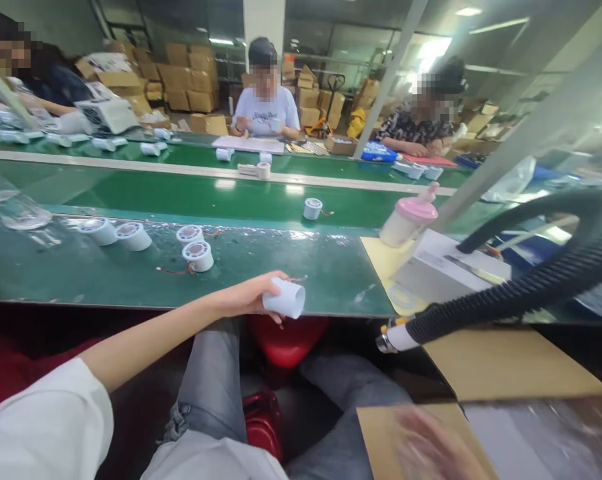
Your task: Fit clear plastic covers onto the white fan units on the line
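My left hand [261,293] grips a white cylindrical housing [287,300] at the table's front edge, its open end facing right. A thin wire with a small connector shows just behind the housing. At the lower right, my right hand [428,443] is smeared by motion over a piece of cardboard [373,427], and its fingers cannot be made out. Left of the held housing, several similar white housings [199,257] stand on the green tabletop [261,250] with vented ends up, some trailing red wires.
A black flexible hose [505,287] with a metal tip arches in from the right. Near it are a white box [431,270] and a pink-lidded bottle [405,217]. One housing [313,209] stands on the green conveyor [181,190]. Several people sit across it.
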Demonstrator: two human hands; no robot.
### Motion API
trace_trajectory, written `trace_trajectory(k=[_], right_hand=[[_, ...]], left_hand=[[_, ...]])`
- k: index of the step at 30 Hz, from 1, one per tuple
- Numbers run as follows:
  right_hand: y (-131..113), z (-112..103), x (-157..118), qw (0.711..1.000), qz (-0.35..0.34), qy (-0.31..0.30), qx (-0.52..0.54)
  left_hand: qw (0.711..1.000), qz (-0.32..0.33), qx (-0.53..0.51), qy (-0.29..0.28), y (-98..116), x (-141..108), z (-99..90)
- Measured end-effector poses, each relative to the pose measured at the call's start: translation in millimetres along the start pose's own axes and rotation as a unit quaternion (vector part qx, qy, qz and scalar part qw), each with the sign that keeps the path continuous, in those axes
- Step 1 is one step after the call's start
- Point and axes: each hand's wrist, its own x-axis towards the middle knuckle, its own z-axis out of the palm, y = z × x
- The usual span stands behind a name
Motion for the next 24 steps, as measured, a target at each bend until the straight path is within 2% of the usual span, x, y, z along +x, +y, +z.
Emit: trace_trajectory(k=[2, 4, 5, 6, 8, 11, 14, 18, 21, 24], right_hand=[[-21.4, 3.5, -5.6, 0.998, -0.059, 0.001, -0.022], [-41.3, 13.7, 3.9, 0.991, -0.112, 0.031, -0.067], [-48.6, 19.1, 11.7, 0.988, -0.114, 0.04, -0.097], [-53.7, 23.7, 19.7, 0.986, -0.106, 0.05, -0.119], [-58.4, 28.9, 32.1, 0.985, -0.066, 0.048, -0.149], [-57.5, 28.5, 37.1, 0.991, -0.009, 0.0, -0.136], [-54.5, 25.3, 33.9, 0.998, 0.025, -0.042, -0.033], [-56.2, 21.5, 30.7, 0.99, 0.071, -0.039, 0.119], [-61.6, 19.6, 29.7, 0.984, 0.094, -0.005, 0.152], [-65.5, 19.7, 29.0, 0.976, 0.12, 0.048, 0.177]], left_hand=[[0.98, 0.01, -0.172, -0.099, 2.6, -0.7, 32.2], [0.929, -0.018, -0.315, -0.191, 4.9, 0.0, 56.7], [0.912, -0.033, -0.342, -0.223, 6.3, 0.5, 64.8], [0.912, -0.035, -0.327, -0.244, 8.1, 1.1, 70.2], [0.938, 0.013, -0.231, -0.259, 13.2, 1.0, 74.0], [0.969, 0.129, -0.034, -0.207, 23.6, -3.9, 72.3], [0.975, 0.168, 0.071, -0.127, 31.0, -11.6, 73.6], [0.982, 0.181, 0.012, -0.061, 26.5, -15.4, 81.8], [0.981, 0.184, -0.044, -0.034, 15.7, -12.8, 88.2], [0.976, 0.21, -0.046, -0.026, 5.1, -8.6, 92.9]])
